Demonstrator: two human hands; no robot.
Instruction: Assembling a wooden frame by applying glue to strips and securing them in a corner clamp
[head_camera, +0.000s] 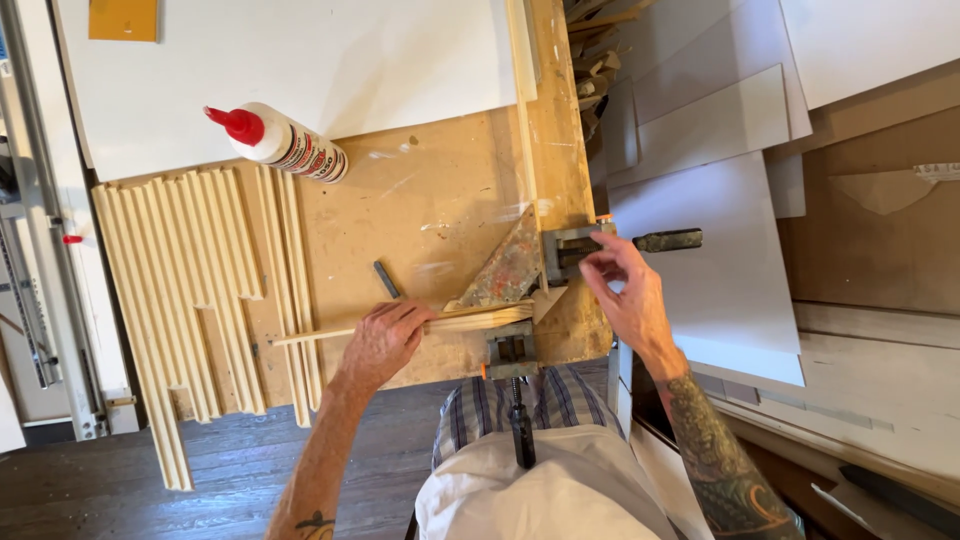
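Note:
My left hand (385, 338) presses down on a bundle of thin wooden strips (470, 319) lying across the front of a brown work board (430, 200). The strips butt against a paint-stained triangular block (508, 272). My right hand (625, 290) pinches the screw of a grey metal clamp (572, 248) whose dark handle (668, 240) sticks out to the right. A second clamp (512, 352) grips the board's front edge, with its black handle (522, 425) hanging toward my lap.
Many more pale wooden strips (190, 280) lie side by side on the left. A white glue bottle with a red cap (285, 143) rests on its side behind them. White sheets (720, 230) cover the right side. A small dark bar (386, 279) lies mid-board.

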